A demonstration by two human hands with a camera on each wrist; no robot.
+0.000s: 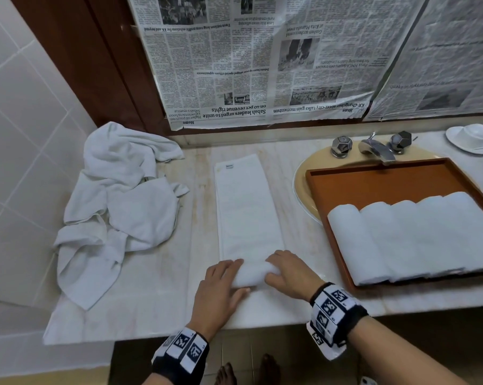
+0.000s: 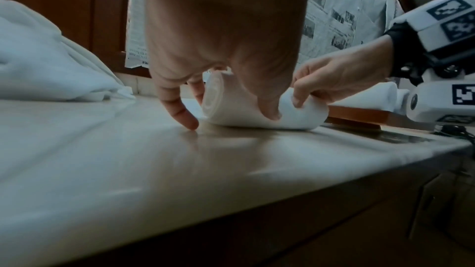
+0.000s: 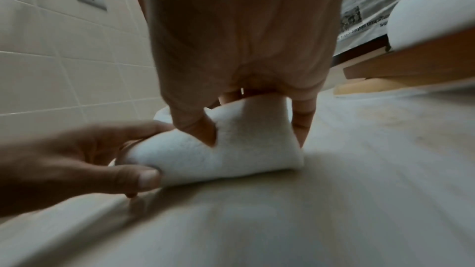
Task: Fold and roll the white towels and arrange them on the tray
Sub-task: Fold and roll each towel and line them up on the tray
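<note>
Telescoping of the roll point(image 1: 252, 276) is risked w/ both hands' fingers point(image 2: 270, 109) curled round its started end, if left hand point(image 1: 220, 284) & right hand point(image 1: 290, 273) are advanced unevenly along the folded towel point(image 1: 248, 207).

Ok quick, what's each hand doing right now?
Left hand: closed, fingers and thumb curled round the left end of the towel roll.
Right hand: closed, gripping the right end of the same roll.

A: The tray point(image 1: 379, 173) runs off the right edge of the head view, and so do the rolled towels point(image 1: 412, 240) on it.

B: The basin point(image 1: 304, 173) lies mostly hidden beneath it. The newspaper point(image 1: 234, 65) text is too blurred to read.
</note>
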